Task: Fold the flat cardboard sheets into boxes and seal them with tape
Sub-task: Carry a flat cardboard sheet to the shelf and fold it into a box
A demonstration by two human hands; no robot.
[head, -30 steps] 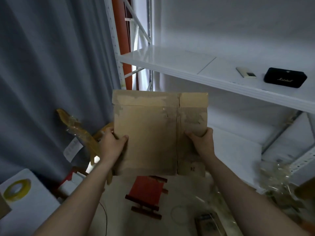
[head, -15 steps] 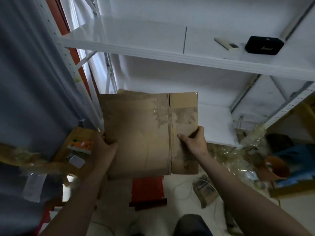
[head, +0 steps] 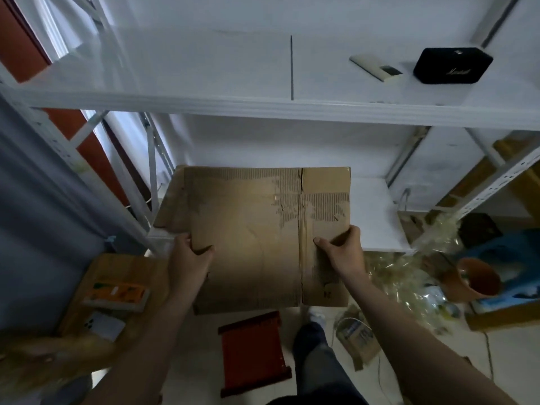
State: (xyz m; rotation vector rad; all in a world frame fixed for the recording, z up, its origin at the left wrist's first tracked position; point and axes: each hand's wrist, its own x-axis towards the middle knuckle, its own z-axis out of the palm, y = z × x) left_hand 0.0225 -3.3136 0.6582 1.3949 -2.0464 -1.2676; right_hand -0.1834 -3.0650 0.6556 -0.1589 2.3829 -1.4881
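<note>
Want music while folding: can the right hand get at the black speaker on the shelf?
Probably not yet: the right hand grips the flat brown cardboard sheet. Freed, nothing blocks the black rectangular speaker on the white shelf.

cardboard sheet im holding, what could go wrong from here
The cardboard sheet has facing torn off around its crease, so it may rip there and tape may bond poorly. The left hand and right hand pinch only its side edges; it could buckle. The red stool and crumpled film lie close underfoot: possible trip.
</note>
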